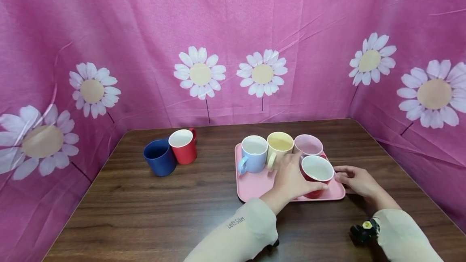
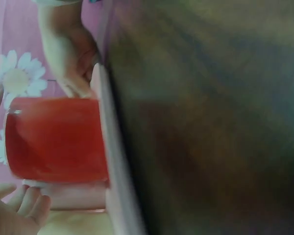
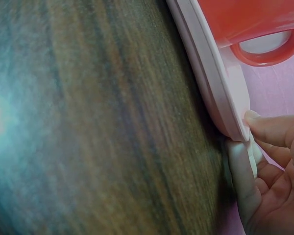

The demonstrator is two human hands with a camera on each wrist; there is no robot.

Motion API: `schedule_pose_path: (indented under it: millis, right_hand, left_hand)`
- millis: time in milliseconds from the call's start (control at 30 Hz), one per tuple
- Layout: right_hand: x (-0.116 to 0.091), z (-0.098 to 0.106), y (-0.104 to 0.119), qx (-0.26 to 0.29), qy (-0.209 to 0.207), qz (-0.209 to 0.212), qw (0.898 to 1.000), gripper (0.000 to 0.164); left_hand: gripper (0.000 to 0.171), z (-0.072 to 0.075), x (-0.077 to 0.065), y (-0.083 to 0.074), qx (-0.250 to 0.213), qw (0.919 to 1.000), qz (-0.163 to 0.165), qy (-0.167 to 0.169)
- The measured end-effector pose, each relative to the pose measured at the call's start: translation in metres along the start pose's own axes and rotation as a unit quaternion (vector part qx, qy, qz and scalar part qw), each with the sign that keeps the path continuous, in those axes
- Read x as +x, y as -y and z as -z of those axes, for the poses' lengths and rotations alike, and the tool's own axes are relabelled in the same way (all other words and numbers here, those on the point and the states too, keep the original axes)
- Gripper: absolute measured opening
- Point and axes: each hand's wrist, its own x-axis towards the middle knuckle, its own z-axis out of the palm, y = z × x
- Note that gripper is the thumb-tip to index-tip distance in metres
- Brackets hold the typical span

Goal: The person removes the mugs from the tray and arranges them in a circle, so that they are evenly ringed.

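A red mug (image 1: pixel 316 193) with a white inside stands upright at the front right of the pink tray (image 1: pixel 252 187). My left hand (image 1: pixel 289 179) is spread around its upper part; in the left wrist view thumb and fingers look apart from the red wall. At the tray's right end my right hand (image 1: pixel 358 182) pinches the rim, thumb on top and fingers underneath, as the right wrist view shows. Also on the tray stand a light blue mug (image 1: pixel 254 159), a yellow mug (image 1: pixel 280 142) and a pink mug (image 1: pixel 308 144), the last partly hidden.
Off the tray, to the left, a dark blue mug (image 1: pixel 160 161) and another red mug (image 1: pixel 185 151) stand side by side on the brown wooden table (image 1: pixel 145 217). A pink cloth (image 1: pixel 236 11) with printed daisies hangs behind the table and along its sides.
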Motion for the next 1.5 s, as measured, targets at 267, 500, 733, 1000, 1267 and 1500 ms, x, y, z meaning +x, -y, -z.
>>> schedule_pose_path:
  millis: [267, 500, 733, 1000, 1267, 1500]
  right_hand:
    - [0.0, 0.001, -0.002, -0.007, -0.002, -0.001, 1.0, 0.054]
    - [0.0, 0.001, -0.001, -0.016, -0.005, -0.005, 1.0, 0.052]
    - [0.0, 0.001, -0.001, -0.007, 0.001, 0.004, 1.0, 0.053]
    - [0.002, 0.0, -0.001, 0.0, 0.0, 0.012, 1.0, 0.05]
    - [0.002, 0.0, -0.002, 0.0, 0.0, 0.01, 1.0, 0.051]
    - [0.002, 0.0, -0.002, 0.003, 0.0, 0.009, 1.0, 0.051]
  left_hand:
    - [0.092, -0.023, -0.008, -0.004, -0.049, 0.9973, 0.035, -0.042]
    - [0.101, -0.043, -0.011, -0.006, -0.043, 0.9901, 0.025, -0.131]
    - [0.092, -0.049, -0.008, -0.005, -0.035, 0.9849, 0.026, -0.168]
    - [0.077, -0.036, -0.003, -0.011, -0.009, 0.9907, 0.04, -0.13]
    - [0.074, -0.022, 0.004, -0.015, 0.031, 0.996, 0.063, -0.056]
    - [0.072, -0.009, 0.008, -0.019, 0.042, 0.9971, 0.049, -0.04]
